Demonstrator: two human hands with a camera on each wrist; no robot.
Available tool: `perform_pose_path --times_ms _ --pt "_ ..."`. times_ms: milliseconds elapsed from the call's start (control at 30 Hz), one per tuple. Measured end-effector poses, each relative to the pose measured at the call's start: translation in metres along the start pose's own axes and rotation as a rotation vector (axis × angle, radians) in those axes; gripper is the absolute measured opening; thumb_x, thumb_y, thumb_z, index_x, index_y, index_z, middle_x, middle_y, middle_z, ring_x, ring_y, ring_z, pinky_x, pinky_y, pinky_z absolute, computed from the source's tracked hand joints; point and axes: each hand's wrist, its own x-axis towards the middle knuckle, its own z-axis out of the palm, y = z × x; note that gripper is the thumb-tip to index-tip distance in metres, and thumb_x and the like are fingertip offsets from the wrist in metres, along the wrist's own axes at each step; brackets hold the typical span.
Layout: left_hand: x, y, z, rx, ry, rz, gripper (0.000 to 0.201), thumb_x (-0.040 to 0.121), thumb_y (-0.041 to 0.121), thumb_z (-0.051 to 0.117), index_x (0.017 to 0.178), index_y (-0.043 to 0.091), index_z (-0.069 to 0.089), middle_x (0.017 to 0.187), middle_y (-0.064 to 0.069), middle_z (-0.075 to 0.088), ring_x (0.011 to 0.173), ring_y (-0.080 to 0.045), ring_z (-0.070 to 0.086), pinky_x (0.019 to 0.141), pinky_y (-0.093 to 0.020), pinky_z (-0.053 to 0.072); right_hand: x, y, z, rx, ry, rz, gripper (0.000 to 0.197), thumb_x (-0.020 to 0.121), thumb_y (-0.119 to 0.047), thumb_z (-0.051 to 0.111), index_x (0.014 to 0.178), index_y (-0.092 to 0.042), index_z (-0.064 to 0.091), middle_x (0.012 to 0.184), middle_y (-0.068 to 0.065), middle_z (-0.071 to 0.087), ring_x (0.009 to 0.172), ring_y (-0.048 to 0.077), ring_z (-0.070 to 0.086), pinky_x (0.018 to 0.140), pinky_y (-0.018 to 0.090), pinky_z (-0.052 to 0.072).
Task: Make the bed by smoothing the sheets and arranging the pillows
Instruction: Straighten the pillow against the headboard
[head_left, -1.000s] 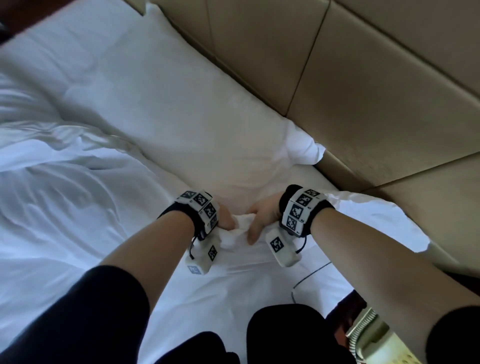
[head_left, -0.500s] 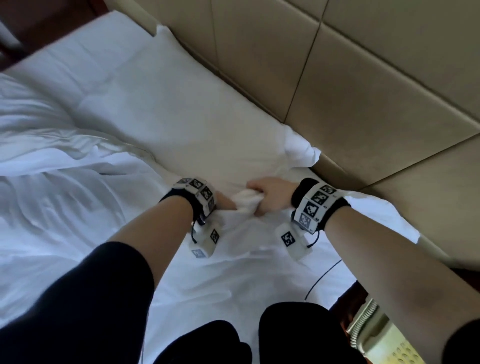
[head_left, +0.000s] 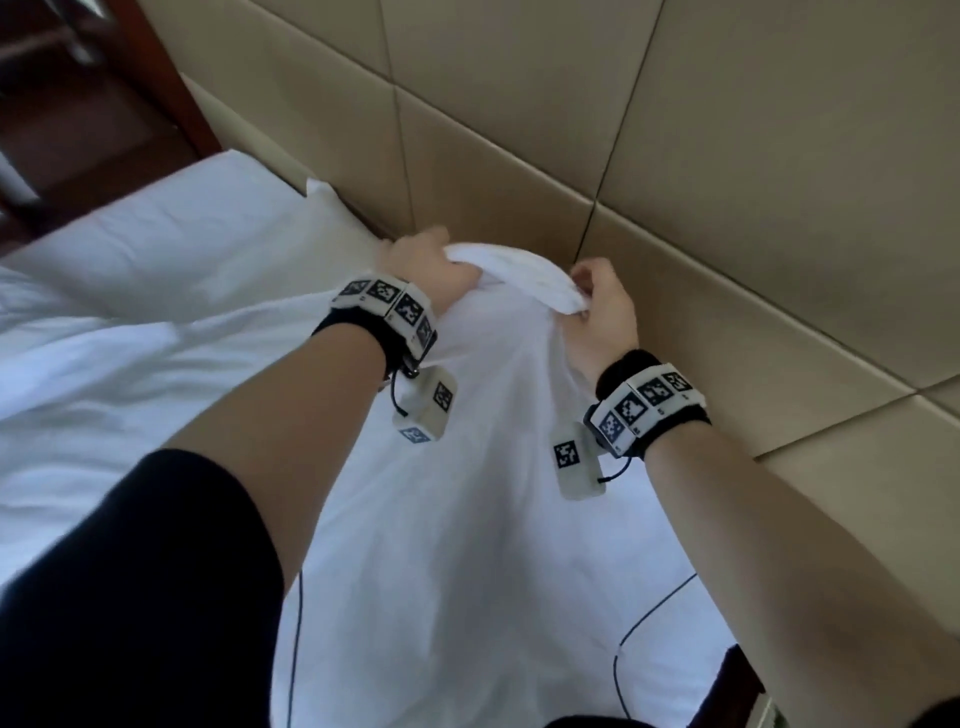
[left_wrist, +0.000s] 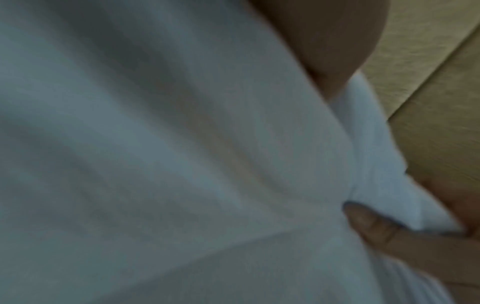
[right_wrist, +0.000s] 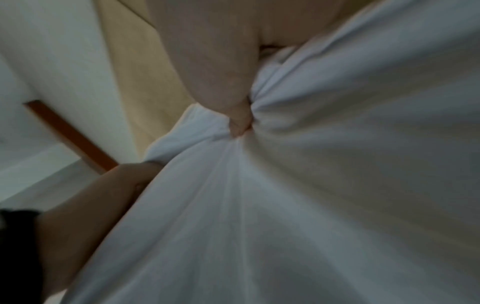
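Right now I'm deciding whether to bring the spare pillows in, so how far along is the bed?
Not far. Done: one pillow lies flat against the headboard. In hand: the left hand and right hand each grip the bunched edge of the white sheet, lifted toward the headboard. Left: that sheet must be laid flat, and the crumpled bedding on the left still needs smoothing.

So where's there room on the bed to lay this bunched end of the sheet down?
Free patch: the flat mattress top at upper left, bordered by the headboard and the rumpled covers. Crowded: directly under the left hand and right hand, where the lifted sheet drapes toward the person.
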Motion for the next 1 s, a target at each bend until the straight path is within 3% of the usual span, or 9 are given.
perform_pose_path --times_ms 100,233,333,500,600,700,800,867,1000 --pt "0.007 -0.013 0.039 -0.062 -0.427 -0.088 0.056 0.084 0.050 0.059 0.127 0.015 0.055 0.124 -0.007 0.060 0.107 -0.026 0.056 0.088 -0.031 0.041 -0.003 0.035 0.006 -0.265 -0.134 0.007 0.028 0.086 -0.004 0.046 0.109 -0.012 0.061 0.110 0.009 0.054 0.098 0.028 0.056 0.088 0.038 0.047" --pt "0.008 -0.031 0.072 0.080 -0.987 -0.214 0.066 0.073 0.048 0.071 0.125 0.010 0.057 0.113 0.002 0.065 0.105 -0.018 0.061 0.093 -0.031 0.047 -0.015 0.067 0.008 -0.535 -0.292 -0.217 0.025 0.082 -0.001 0.052 0.102 -0.009 0.064 0.101 0.010 0.050 0.093 0.028 0.052 0.080 0.034 0.036" --pt "0.035 -0.057 0.100 0.564 -0.847 -0.038 0.072 0.043 0.078 0.065 0.094 0.028 0.070 0.088 0.004 0.072 0.083 -0.018 0.067 0.081 -0.032 0.051 -0.018 0.076 0.003 -0.590 -0.320 -0.332 0.018 0.076 0.000 0.058 0.093 -0.005 0.061 0.097 0.011 0.053 0.088 0.029 0.054 0.074 0.034 0.040" --pt "0.043 -0.052 0.115 0.708 -0.833 0.115 0.057 0.066 0.076 0.053 0.081 0.021 0.061 0.074 0.005 0.064 0.059 -0.016 0.056 0.060 -0.022 0.044 -0.029 0.092 -0.005 -0.554 -0.450 -0.143 0.018 0.084 -0.007 0.055 0.102 -0.005 0.052 0.084 0.004 0.055 0.083 0.031 0.058 0.070 0.029 0.033" --pt "0.062 -0.037 0.106 0.655 -0.551 0.178 0.071 0.051 0.084 0.060 0.090 0.024 0.063 0.074 0.009 0.063 0.073 -0.020 0.066 0.077 -0.038 0.056 -0.025 0.100 -0.010 -0.472 -0.457 0.037 0.025 0.090 -0.010 0.052 0.114 -0.007 0.050 0.096 0.012 0.066 0.087 0.034 0.064 0.064 0.031 0.042" --pt "0.068 -0.009 0.065 0.600 -0.254 0.150 0.027 0.088 0.045 0.054 0.100 0.021 0.059 0.093 0.002 0.061 0.102 -0.026 0.060 0.097 -0.046 0.038 -0.004 0.086 -0.019 -0.491 -0.265 0.042 0.026 0.090 -0.011 0.048 0.116 -0.011 0.053 0.106 0.010 0.064 0.097 0.032 0.061 0.078 0.035 0.046" --pt "0.088 0.000 0.036 0.542 0.016 0.067 0.021 0.094 0.029 0.046 0.094 0.012 0.059 0.104 -0.010 0.065 0.105 -0.029 0.058 0.101 -0.042 0.031 0.013 0.066 -0.015 -0.409 0.003 -0.070 0.027 0.091 -0.010 0.048 0.116 -0.009 0.057 0.110 0.011 0.064 0.099 0.035 0.059 0.085 0.038 0.044" --pt "0.100 -0.011 0.039 0.503 0.081 0.023 0.016 0.093 0.024 0.047 0.087 0.012 0.054 0.102 -0.011 0.064 0.104 -0.030 0.058 0.100 -0.039 0.030 0.018 0.064 -0.005 -0.409 0.072 -0.054 0.028 0.094 -0.013 0.047 0.120 -0.007 0.056 0.113 0.013 0.063 0.098 0.037 0.058 0.086 0.039 0.042" --pt "0.102 -0.006 0.085 0.410 0.070 -0.062 0.037 0.083 0.024 0.056 0.117 0.012 0.047 0.121 -0.013 0.053 0.117 -0.031 0.044 0.102 -0.043 0.028 0.027 0.077 0.010 -0.765 -0.137 0.021 0.026 0.099 -0.022 0.040 0.118 -0.007 0.051 0.113 0.012 0.062 0.098 0.034 0.060 0.077 0.035 0.038"
